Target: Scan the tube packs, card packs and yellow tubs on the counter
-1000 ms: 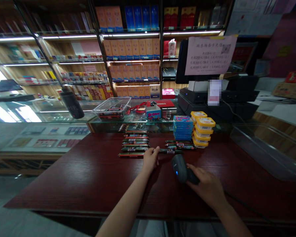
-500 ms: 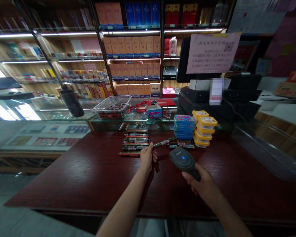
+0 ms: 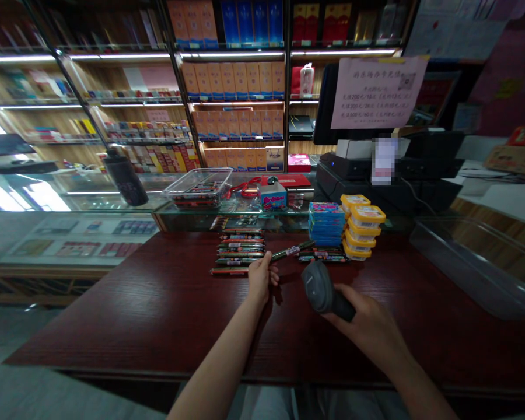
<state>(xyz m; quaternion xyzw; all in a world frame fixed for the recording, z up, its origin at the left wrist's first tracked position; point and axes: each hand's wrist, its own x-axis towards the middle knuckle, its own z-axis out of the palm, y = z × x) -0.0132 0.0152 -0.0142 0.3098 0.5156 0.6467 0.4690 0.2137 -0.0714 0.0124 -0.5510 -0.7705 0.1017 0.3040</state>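
My left hand point(image 3: 261, 276) grips one end of a slim, dark, pen-like stick point(image 3: 292, 251) with a pale label on it; the stick points up to the right. In my right hand point(image 3: 362, 312) is a dark grey barcode scanner point(image 3: 320, 287), its head turned toward the stick. A column of similar slim wrapped sticks point(image 3: 240, 254) lies left of my left hand. More of them point(image 3: 321, 255) lie in front of a stack of blue packets point(image 3: 326, 224). Beside that stack rise yellow-lidded tubs point(image 3: 361, 228).
A clear plastic box point(image 3: 199, 189) holding more sticks stands on the glass counter point(image 3: 175, 220), near a small blue and pink box point(image 3: 273, 196). An open clear bin point(image 3: 476, 271) sits on the right of the dark red table point(image 3: 157, 326). A monitor point(image 3: 326, 105) stands behind.
My right hand has rolled the barcode scanner, so its head now faces left toward the stick and its blue light is out of sight. My left hand and the stick stay in place.
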